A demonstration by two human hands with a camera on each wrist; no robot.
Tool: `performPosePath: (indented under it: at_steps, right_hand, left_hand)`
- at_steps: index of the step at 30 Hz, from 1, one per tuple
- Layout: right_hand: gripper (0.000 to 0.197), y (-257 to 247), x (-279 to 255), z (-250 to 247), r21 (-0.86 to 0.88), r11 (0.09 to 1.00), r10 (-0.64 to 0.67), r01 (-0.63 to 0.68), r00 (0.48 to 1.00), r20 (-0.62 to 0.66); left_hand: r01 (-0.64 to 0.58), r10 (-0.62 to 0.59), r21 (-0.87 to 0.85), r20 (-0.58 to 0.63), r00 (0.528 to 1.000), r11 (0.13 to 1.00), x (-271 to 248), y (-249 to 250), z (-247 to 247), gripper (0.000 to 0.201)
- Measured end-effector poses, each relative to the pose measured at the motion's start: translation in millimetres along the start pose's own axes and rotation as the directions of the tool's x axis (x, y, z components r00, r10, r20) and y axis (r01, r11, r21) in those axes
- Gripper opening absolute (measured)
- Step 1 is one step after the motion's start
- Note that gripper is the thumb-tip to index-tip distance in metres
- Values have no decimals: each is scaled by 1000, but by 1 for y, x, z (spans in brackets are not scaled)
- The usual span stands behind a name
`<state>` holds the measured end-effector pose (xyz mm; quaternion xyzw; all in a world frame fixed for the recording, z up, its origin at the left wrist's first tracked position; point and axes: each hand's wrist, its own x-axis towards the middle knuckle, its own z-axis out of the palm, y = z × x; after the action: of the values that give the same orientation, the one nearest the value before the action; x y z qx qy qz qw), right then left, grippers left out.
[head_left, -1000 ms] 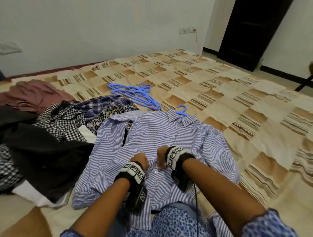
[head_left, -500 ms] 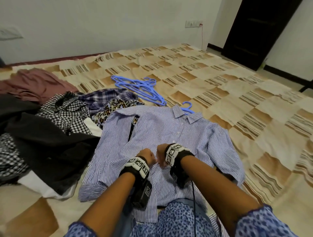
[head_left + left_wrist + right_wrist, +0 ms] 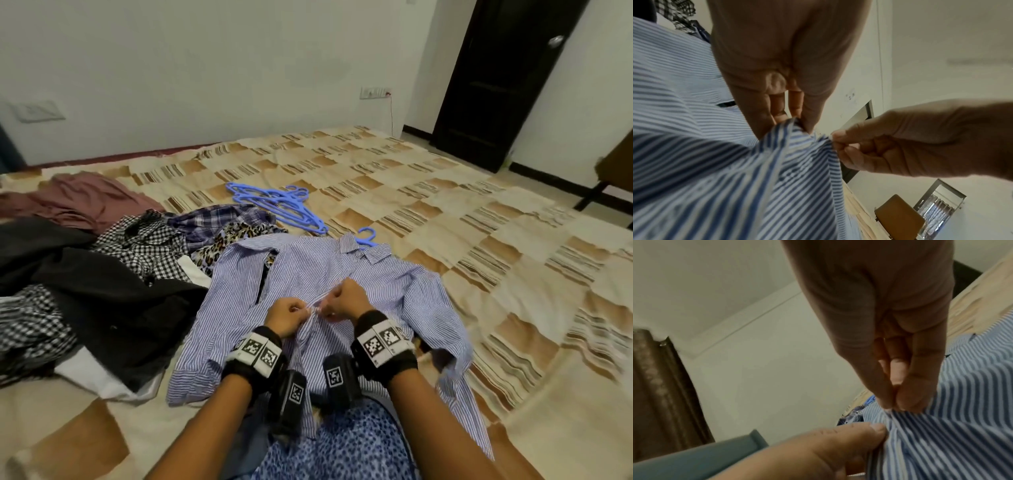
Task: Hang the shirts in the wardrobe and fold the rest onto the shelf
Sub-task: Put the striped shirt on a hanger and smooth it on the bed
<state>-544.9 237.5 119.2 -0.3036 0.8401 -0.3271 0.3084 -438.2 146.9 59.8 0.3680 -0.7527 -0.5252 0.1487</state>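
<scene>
A blue-and-white striped shirt (image 3: 342,277) lies spread on the bed, collar away from me, with a blue hanger (image 3: 366,238) poking out of its neck. My left hand (image 3: 291,315) and right hand (image 3: 342,301) meet at the middle of the shirt front. Each pinches an edge of the button placket and lifts the cloth slightly. In the left wrist view the left hand (image 3: 795,120) nips the striped shirt (image 3: 735,170) between thumb and fingers, with the right hand (image 3: 840,139) pinching opposite. The right wrist view shows my right hand (image 3: 898,407) pinching the striped shirt (image 3: 951,434).
A heap of clothes lies at the left: a black garment (image 3: 102,308), a black-and-white checked shirt (image 3: 147,246), a plaid shirt (image 3: 219,222), a leopard-print piece (image 3: 236,236), a mauve garment (image 3: 78,198). Several blue hangers (image 3: 274,202) lie behind. A dark door (image 3: 496,82) stands at the back right.
Both hands have moved up the shirt front, a little farther from me, and now pinch the placket higher. The camera view has tilted upward.
</scene>
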Motion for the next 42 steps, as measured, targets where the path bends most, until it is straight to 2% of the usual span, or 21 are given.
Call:
performPosePath:
  at_steps: [4,7,9,12,15,18,21,26,29,33,38,42]
  right_hand:
    - [3,6,-6,4,255,966,52,-41,998,-37]
    - [9,22,-2,16,289,953,111,-94,993,-43]
    - [4,34,4,24,148,983,128,-107,981,-145]
    - [14,39,10,36,-127,989,32,-70,959,-282]
    - [19,38,15,55,-142,990,-27,-10,967,-252]
    - [17,44,12,68,-46,999,-15,5,971,-238]
    - [11,45,8,61,124,992,-15,39,981,-195]
    - [7,39,3,44,512,859,37,-8,998,-48]
    - [10,41,0,42,648,757,60,-81,997,54]
    - [8,41,4,42,700,708,59,-97,995,78]
    - [9,39,6,48,666,745,42,-45,999,21]
    - [9,39,7,48,635,772,5,-11,1000,12]
  left_hand:
    - [-78,78,-1,-72,994,997,-10,0,1,10]
    - [-100,98,-19,-78,992,995,-18,-8,5,4]
    - [-86,82,-48,-76,994,995,-21,-10,5,4]
    - [-82,72,-75,-130,989,994,-22,-12,3,9]
    - [-99,91,-40,-158,983,994,-23,-16,5,13]
    - [-115,124,62,-176,977,991,-22,-25,11,13]
    - [-115,124,65,-156,980,991,-16,-28,11,12]
    - [-126,137,71,-178,974,989,-7,-27,9,4]
    - [-97,108,71,-162,981,993,-8,-28,10,6]
    - [-95,98,27,-162,982,995,-10,-27,8,3]
    - [-24,21,-23,-133,991,999,-12,-25,7,28]
    - [-56,55,-3,-132,990,998,-13,-24,6,16]
